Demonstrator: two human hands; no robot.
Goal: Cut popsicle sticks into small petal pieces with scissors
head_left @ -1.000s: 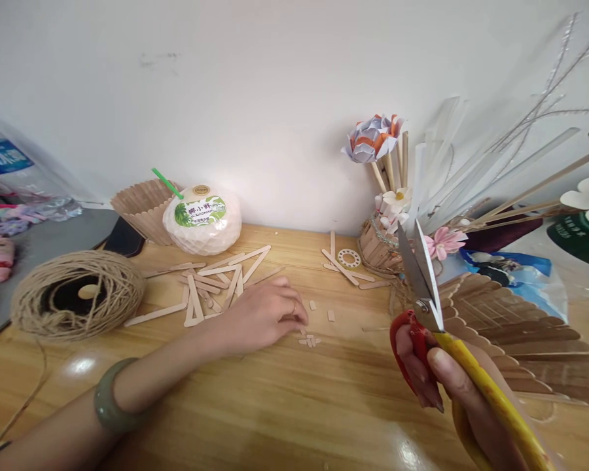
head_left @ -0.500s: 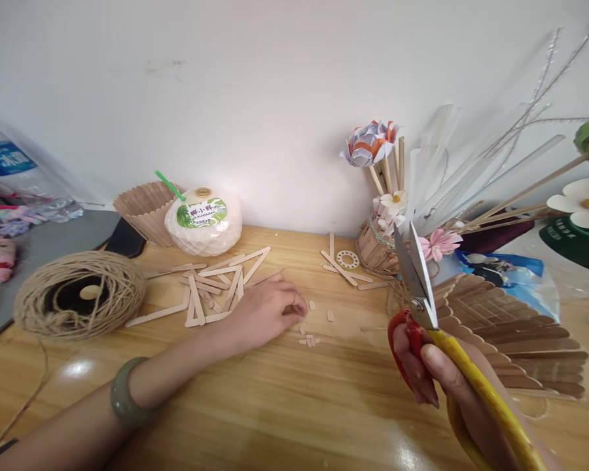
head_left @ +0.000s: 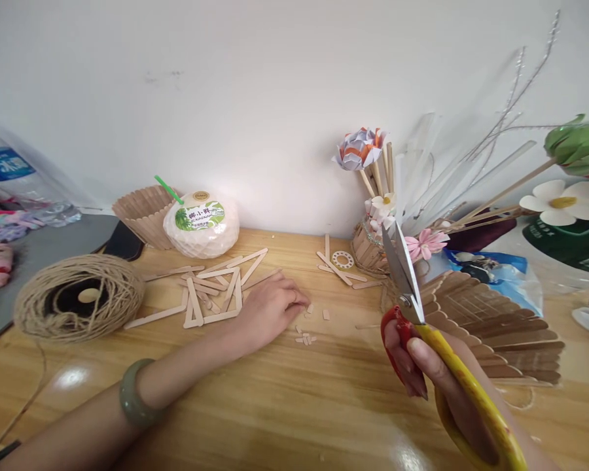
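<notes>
A: What are the hands doing?

B: The right hand is clenched around the red and yellow handles of the steel-bladed scissors, held up off the glossy wooden desk with the blades pointing up and nearly together. The left hand lies palm down on the desk, fingers curled loosely, the fingertips down among the small cut bits of pale wooden stick. Whether they pinch one of the bits I cannot tell.

A: What lies around them?

B: Just left of the left hand is a loose heap of flat pale wooden craft sticks; well left of that, a ball of tan jute twine. Behind the heap, a white round coconut drink with a green straw stands against the white wall. Just right of the scissors lies a fan-shaped panel of brown wooden sticks. Behind the blades, a small stick-built vase with paper flowers.

A: Any open room?

B: A bare stretch of desk runs between the two hands and across the near side, toward the wearer.

A: Anything changed from a second ago?

B: Little. The left hand has stayed by the bits. The scissors sit slightly further left and lower in view, and the whole scene has shifted left, showing more of the white flower on the right.
</notes>
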